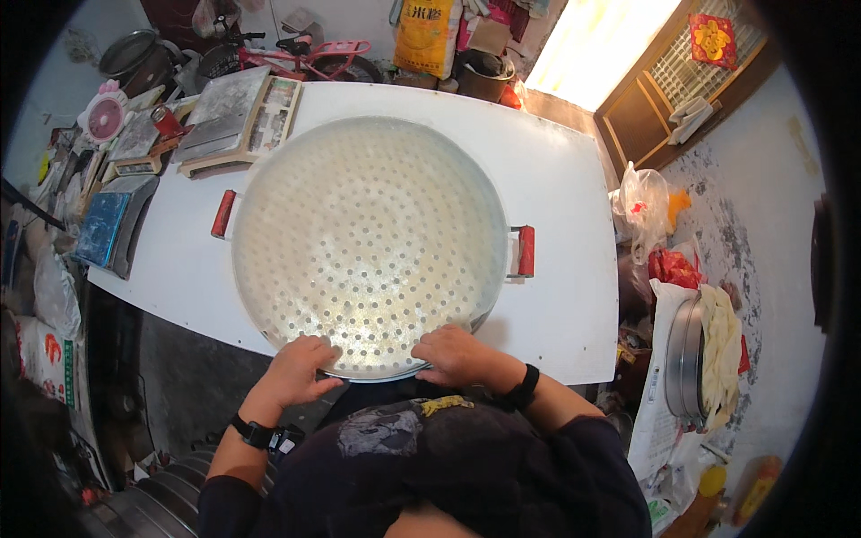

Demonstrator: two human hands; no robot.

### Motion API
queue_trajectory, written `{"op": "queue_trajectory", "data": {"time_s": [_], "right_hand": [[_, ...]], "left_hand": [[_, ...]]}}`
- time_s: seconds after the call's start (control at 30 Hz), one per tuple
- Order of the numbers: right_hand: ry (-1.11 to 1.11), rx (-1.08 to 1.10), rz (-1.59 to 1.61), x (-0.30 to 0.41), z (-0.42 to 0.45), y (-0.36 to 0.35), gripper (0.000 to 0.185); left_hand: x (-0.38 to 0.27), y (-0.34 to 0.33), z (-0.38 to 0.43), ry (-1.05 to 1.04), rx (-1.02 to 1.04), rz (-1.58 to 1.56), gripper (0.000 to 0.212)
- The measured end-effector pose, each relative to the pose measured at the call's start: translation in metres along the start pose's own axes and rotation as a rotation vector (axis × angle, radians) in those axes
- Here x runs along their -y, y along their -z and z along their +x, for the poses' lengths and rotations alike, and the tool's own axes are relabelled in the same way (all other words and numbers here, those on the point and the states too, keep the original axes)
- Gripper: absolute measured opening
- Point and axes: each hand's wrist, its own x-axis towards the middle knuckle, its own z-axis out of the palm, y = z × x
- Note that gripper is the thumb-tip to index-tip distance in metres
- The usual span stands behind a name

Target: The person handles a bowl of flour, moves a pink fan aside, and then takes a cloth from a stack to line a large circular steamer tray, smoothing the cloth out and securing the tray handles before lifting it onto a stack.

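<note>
A large round metal steamer tray [366,259] with many small holes lies on the white table. Its surface looks pale and whitish, and I cannot tell whether a thin liner covers it. A red handle [223,214] juts from its left side and another red handle [525,251] from its right. My left hand [299,366] grips the near rim left of centre, fingers over the top and thumb at the outer edge. Right of centre, my right hand [457,356] holds the same rim in a similar way. The undersides of both grips are hidden.
The white table [565,316] carries weighing scales [225,121] at its far left, with a red can [166,122] beside them. At right, a steamer ring [685,363] stands near the wall. Stacked metal pans [161,494] sit low at left. A pink bicycle [303,57] stands behind.
</note>
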Motion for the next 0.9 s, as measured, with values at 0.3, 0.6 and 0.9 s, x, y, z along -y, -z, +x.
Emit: {"op": "queue_trajectory", "data": {"time_s": [0.3, 0.6, 0.9], "right_hand": [[-0.01, 0.085, -0.057, 0.003, 0.009, 0.004, 0.028], [-0.277, 0.086, -0.098, -0.013, 0.023, 0.054, 0.033], [-0.64, -0.288, -0.419, -0.101, 0.055, 0.102, 0.036]], "left_hand": [[-0.004, -0.003, 0.014, 0.02, 0.214, 0.146, 0.034], [-0.009, 0.002, 0.03, 0.153, 0.112, 0.003, 0.036], [0.015, 0.011, 0.058, 0.623, 0.111, 0.261, 0.111]]}}
